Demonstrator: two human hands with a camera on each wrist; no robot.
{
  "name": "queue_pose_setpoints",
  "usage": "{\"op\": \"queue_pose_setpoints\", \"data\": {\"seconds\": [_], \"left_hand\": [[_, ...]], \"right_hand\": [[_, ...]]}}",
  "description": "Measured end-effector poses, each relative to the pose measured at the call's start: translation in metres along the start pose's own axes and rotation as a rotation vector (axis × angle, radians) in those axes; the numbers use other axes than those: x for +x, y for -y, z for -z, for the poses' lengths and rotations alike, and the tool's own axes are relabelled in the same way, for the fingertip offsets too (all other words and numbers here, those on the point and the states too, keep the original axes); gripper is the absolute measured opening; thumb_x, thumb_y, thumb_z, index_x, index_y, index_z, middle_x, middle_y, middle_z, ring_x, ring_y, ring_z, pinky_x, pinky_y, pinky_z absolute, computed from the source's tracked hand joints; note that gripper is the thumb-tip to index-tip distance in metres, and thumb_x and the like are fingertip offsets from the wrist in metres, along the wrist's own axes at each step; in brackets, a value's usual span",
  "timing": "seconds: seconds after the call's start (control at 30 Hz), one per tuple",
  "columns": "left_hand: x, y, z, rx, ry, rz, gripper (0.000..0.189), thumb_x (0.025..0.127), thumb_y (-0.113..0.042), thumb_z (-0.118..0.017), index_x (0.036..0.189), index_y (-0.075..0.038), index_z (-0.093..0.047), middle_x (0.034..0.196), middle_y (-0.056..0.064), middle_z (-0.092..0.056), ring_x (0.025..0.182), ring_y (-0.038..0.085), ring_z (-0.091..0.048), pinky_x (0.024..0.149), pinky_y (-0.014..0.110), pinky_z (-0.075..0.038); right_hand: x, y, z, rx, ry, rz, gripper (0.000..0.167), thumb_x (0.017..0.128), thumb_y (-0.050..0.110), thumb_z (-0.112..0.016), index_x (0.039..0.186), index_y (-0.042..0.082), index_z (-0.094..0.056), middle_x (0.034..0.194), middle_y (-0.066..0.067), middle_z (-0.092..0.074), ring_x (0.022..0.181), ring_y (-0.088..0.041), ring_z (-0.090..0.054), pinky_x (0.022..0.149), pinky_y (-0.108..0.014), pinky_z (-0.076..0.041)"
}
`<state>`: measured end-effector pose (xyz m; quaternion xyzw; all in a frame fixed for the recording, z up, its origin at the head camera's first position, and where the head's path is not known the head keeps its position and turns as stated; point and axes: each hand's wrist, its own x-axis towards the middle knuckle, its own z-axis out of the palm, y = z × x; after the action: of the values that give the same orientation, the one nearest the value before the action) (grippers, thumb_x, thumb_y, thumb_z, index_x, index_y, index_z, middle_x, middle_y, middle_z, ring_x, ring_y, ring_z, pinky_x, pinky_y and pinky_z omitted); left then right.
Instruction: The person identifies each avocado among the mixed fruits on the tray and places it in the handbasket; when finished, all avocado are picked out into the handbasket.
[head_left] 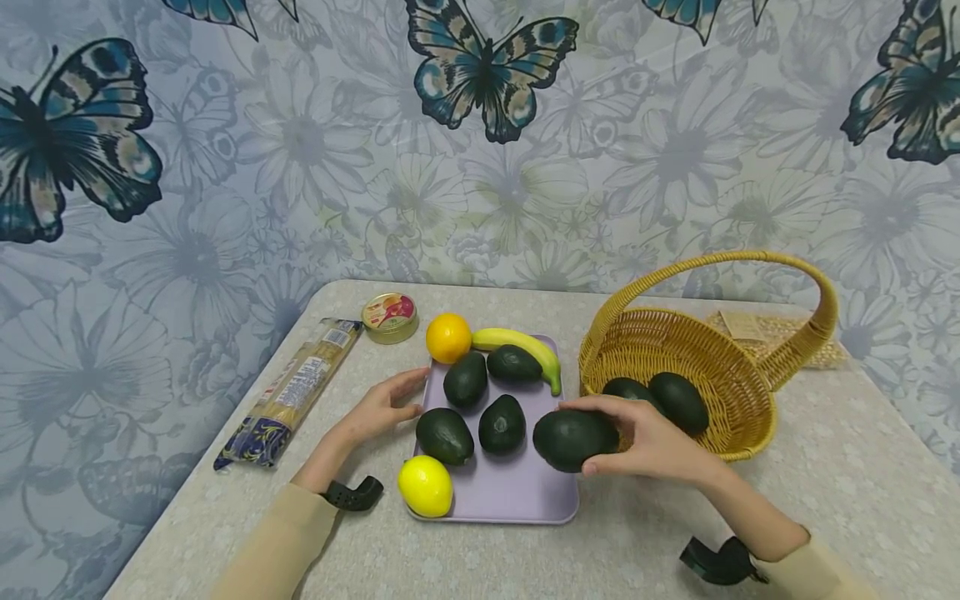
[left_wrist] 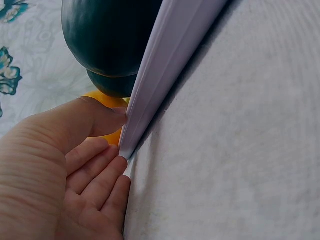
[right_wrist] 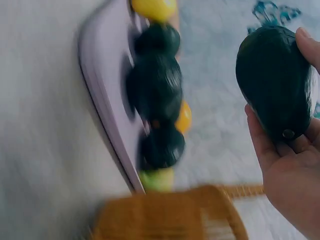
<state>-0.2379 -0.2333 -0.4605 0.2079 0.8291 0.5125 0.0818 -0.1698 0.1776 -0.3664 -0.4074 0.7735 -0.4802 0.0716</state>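
My right hand (head_left: pixel 652 437) holds a dark green avocado (head_left: pixel 576 440) between thumb and fingers, over the right side of the lilac tray (head_left: pixel 491 496). In the right wrist view the held avocado (right_wrist: pixel 275 80) shows its stem end toward the palm. My left hand (head_left: pixel 378 408) is at the tray's left edge, fingers loosely extended; its thumb and fingertips are right at the rim (left_wrist: pixel 150 75) in the left wrist view. Several avocados (head_left: pixel 502 425) lie on the tray, with a lemon (head_left: pixel 425 486) at the near left corner, an orange (head_left: pixel 448 337) at the far left and a banana (head_left: pixel 525 343) along the back.
A yellow wicker basket (head_left: pixel 720 408) with a tall handle stands right of the tray, two avocados (head_left: pixel 678 402) inside. Behind it lies a clear packet (head_left: pixel 772 333). At the left are a spaghetti pack (head_left: pixel 296 387) and a round tin (head_left: pixel 390 318). A papered wall rises behind the table.
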Motion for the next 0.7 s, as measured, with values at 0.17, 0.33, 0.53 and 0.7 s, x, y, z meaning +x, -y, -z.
{"op": "queue_pose_setpoints", "data": {"seconds": [0.17, 0.33, 0.53, 0.7], "left_hand": [[0.000, 0.001, 0.000, 0.002, 0.003, -0.008, 0.061, 0.089, -0.005, -0.063, 0.144, -0.001, -0.035, 0.147, 0.017, -0.035, 0.134, 0.035, -0.032, 0.109, 0.050, -0.026], [0.000, 0.000, 0.000, 0.008, -0.003, -0.006, 0.061, 0.089, -0.006, -0.063, 0.143, 0.000, -0.035, 0.147, 0.017, -0.035, 0.134, 0.036, -0.032, 0.109, 0.050, -0.026], [0.000, 0.000, 0.000, 0.009, -0.007, -0.007, 0.061, 0.089, -0.006, -0.063, 0.143, 0.000, -0.035, 0.147, 0.018, -0.035, 0.133, 0.036, -0.033, 0.109, 0.051, -0.026], [0.000, -0.001, 0.000, 0.009, -0.004, -0.009, 0.061, 0.089, -0.006, -0.063, 0.143, 0.000, -0.035, 0.147, 0.018, -0.035, 0.134, 0.037, -0.032, 0.108, 0.051, -0.026]], "right_hand": [[-0.016, 0.001, 0.031, -0.025, -0.093, -0.039, 0.063, 0.076, 0.004, -0.077, 0.134, 0.009, -0.051, 0.129, -0.007, -0.056, 0.111, -0.015, -0.056, 0.087, -0.025, -0.050], [-0.035, -0.005, 0.056, -0.117, -0.191, -0.127, 0.062, 0.077, 0.003, -0.076, 0.133, 0.010, -0.053, 0.126, 0.000, -0.058, 0.102, -0.012, -0.060, 0.080, -0.024, -0.052], [-0.055, -0.016, 0.072, -0.192, -0.228, -0.236, 0.059, 0.080, 0.008, -0.075, 0.134, 0.010, -0.053, 0.126, -0.008, -0.056, 0.098, -0.008, -0.060, 0.075, -0.025, -0.053], [-0.066, -0.027, 0.074, -0.233, -0.217, -0.316, 0.057, 0.081, 0.016, -0.075, 0.133, 0.012, -0.053, 0.129, -0.013, -0.053, 0.097, -0.009, -0.060, 0.073, -0.028, -0.054]]}}
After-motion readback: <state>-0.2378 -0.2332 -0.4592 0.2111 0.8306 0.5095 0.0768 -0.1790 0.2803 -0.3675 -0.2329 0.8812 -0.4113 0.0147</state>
